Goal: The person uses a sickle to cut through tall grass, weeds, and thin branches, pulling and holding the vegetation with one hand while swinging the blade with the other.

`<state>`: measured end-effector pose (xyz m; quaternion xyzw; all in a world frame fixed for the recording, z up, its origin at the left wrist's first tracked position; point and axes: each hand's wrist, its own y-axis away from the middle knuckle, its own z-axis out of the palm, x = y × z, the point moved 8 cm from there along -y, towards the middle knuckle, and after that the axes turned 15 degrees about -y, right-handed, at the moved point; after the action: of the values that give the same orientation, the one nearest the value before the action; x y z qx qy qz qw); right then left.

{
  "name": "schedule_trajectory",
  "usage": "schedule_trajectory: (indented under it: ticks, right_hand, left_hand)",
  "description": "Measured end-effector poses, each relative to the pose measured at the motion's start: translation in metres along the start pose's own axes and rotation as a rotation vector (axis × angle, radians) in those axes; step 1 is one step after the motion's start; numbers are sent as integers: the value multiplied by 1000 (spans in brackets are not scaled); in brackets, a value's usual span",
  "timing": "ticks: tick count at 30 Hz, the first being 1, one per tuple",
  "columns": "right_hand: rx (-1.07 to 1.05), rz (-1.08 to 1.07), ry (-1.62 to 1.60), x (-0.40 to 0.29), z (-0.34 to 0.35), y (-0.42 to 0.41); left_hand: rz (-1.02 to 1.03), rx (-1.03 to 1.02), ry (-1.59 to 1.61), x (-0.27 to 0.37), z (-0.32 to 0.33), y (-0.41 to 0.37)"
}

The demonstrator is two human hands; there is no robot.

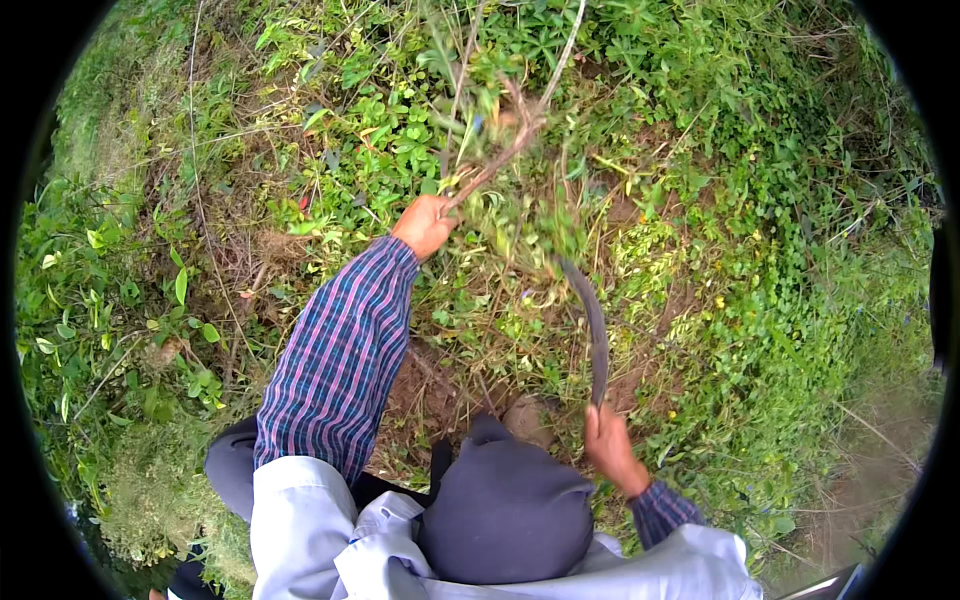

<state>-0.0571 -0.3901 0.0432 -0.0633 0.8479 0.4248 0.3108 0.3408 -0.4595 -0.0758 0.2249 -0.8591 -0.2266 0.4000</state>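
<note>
My left hand [425,227] is closed around the end of a forked woody branch [495,161], held out ahead of me. The branch's far part and the leaves around it are blurred. In my right hand [611,446] is the lower end of a sickle; its handle is hidden by my fingers. The dark curved sickle blade [592,322] points away from me, bending left toward its tip. That tip lies among blurred leafy stems [555,229], and I cannot tell whether it touches them.
Low green weeds [750,300] spread over the slope on both sides. Bare brown soil [420,397] and a rounded stone [529,420] show just ahead of my bent knee [510,510]. A long thin dry stem [199,172] runs down the left. Part of another person [191,577] appears at the lower left.
</note>
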Motion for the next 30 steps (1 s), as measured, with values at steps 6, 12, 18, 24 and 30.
schedule_trajectory:
  ticks: [6, 12, 18, 24, 30]
  right_hand:
    - [-54, -68, -112, -1, 6, 42]
    - [109, -293, -193, -2, -34, -36]
    - [320, -444, -18, -25, -85, -146]
    - [315, -425, 543, -9, -108, -191]
    - [202, -527, 525, -41, -36, -176]
  left_hand:
    - [-85, 37, 141, -42, -13, 23]
    - [-245, 151, 135, -91, -56, 68]
    - [-318, 312, -255, -67, -104, 114]
    - [115, 371, 70, 77, -52, 101]
    - [138, 20, -550, 114, 91, 69]
